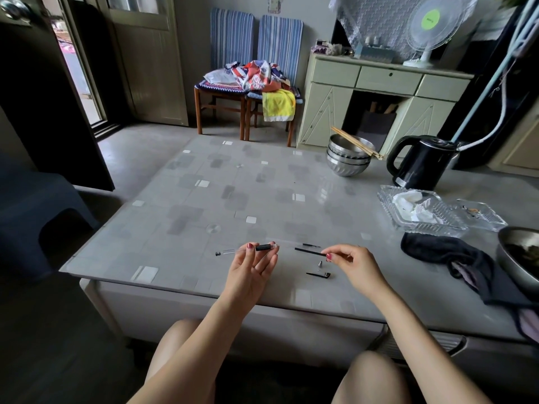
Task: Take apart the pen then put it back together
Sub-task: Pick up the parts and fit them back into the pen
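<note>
My left hand (pixel 253 263) holds the clear pen barrel (pixel 233 251) with its black grip, lying sideways above the near table edge. My right hand (pixel 351 265) pinches the thin black refill (pixel 309 252) by its right end, its other end pointing left toward the barrel's open end. A small metal tip cone (pixel 320 264) stands on the table between my hands. A black cap with a clip (pixel 318 274) lies just in front of it. Another thin clear refill tube (pixel 294 243) lies on the table behind my hands.
A dark cloth (pixel 446 256) lies to the right of my right hand. Glass trays (pixel 420 211) with tissue, a black kettle (pixel 421 163), stacked steel bowls (pixel 347 158) with chopsticks and another bowl (pixel 522 258) stand along the right side. The grey patterned table (pixel 221 199) stretches ahead.
</note>
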